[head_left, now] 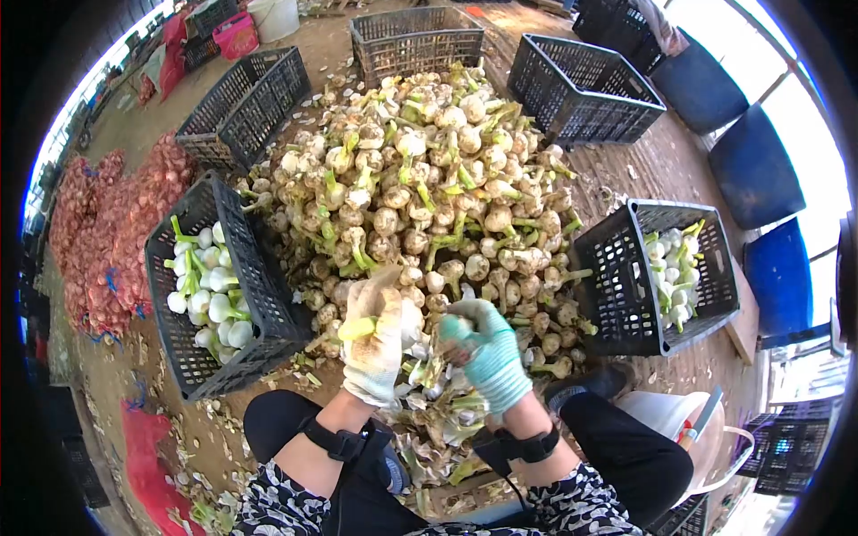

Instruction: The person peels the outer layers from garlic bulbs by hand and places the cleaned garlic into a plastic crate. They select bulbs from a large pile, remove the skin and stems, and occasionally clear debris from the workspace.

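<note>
My left hand [374, 335], in a whitish work glove, is closed around a garlic bulb [411, 323]. The bulb's white side faces my other hand, and its pale green stem [357, 329] pokes out to the left. Close by on the right, my right hand [490, 350] wears a teal and white glove. Its fingers are curled together beside some brownish skin; what they hold is blurred. Just beyond both hands rises a big heap of unpeeled garlic [402, 196] with dirty skins and green stems. Loose peelings [438, 429] lie beneath my hands, between my legs.
Left stands a black crate [273, 277] with clean white garlic; right, another crate [617, 277] holds more. Three more black crates [416, 45] ring the heap's far side. Red net sacks [107, 241] lie far left. A white bucket [657, 415] is by my right knee.
</note>
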Demonstrator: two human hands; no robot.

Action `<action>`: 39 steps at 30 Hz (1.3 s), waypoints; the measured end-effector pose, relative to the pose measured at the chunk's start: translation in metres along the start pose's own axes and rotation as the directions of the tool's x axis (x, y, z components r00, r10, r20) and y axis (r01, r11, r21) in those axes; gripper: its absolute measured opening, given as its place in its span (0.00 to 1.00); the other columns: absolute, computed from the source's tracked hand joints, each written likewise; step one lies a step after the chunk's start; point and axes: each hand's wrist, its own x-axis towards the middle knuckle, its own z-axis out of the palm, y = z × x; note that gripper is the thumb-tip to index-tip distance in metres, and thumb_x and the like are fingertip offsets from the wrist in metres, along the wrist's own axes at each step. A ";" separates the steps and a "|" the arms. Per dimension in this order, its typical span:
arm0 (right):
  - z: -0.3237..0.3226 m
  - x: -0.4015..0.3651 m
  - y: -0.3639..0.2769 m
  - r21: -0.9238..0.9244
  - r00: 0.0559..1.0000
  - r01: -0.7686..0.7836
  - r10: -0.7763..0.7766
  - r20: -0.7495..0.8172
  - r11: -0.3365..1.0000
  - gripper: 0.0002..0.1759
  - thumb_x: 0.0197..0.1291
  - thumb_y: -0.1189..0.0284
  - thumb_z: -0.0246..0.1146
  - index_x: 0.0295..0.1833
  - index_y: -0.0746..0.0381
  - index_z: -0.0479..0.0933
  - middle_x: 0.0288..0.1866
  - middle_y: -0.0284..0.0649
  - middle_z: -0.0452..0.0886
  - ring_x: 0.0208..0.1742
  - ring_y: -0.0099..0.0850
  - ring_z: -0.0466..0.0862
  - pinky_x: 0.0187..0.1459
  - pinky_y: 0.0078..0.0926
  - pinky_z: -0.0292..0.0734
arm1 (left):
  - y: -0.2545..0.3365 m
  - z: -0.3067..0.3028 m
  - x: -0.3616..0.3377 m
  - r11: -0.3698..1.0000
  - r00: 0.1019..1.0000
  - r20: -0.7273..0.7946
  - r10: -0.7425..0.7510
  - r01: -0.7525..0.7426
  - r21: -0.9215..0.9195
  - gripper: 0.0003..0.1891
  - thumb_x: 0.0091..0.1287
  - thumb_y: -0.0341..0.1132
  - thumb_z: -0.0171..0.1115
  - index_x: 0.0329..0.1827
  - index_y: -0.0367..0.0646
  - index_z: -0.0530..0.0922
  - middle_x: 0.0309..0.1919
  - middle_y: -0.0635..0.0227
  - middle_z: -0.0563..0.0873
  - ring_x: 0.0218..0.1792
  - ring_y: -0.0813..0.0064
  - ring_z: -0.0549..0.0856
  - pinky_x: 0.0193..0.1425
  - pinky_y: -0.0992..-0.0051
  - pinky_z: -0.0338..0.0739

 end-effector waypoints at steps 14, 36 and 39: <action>0.010 -0.008 0.020 -0.153 0.991 0.084 -0.066 0.119 0.985 0.05 0.58 0.78 0.63 0.39 0.64 0.77 0.28 0.37 0.81 0.29 0.24 0.81 0.27 0.19 0.76 | 0.014 0.002 -0.003 0.658 0.892 0.186 -0.411 0.432 -0.617 0.16 0.72 0.41 0.51 0.55 0.40 0.75 0.32 0.71 0.78 0.28 0.81 0.78 0.35 0.80 0.76; 0.003 0.012 0.039 -0.361 0.913 0.252 -0.097 0.396 0.898 0.54 0.45 0.66 0.76 0.72 0.68 0.51 0.71 0.49 0.60 0.70 0.36 0.63 0.65 0.28 0.64 | -0.001 -0.002 0.006 0.094 0.620 0.467 -0.630 0.658 -0.747 0.25 0.71 0.57 0.44 0.48 0.41 0.74 0.40 0.63 0.83 0.43 0.67 0.82 0.49 0.65 0.78; 0.008 0.011 0.046 -0.232 0.955 0.101 -0.029 0.295 0.967 0.53 0.45 0.68 0.76 0.72 0.68 0.51 0.70 0.49 0.62 0.68 0.36 0.66 0.65 0.27 0.64 | 0.006 0.007 0.003 0.180 0.592 0.425 -0.685 0.703 -0.688 0.25 0.72 0.55 0.43 0.51 0.41 0.75 0.42 0.64 0.83 0.44 0.69 0.81 0.50 0.68 0.77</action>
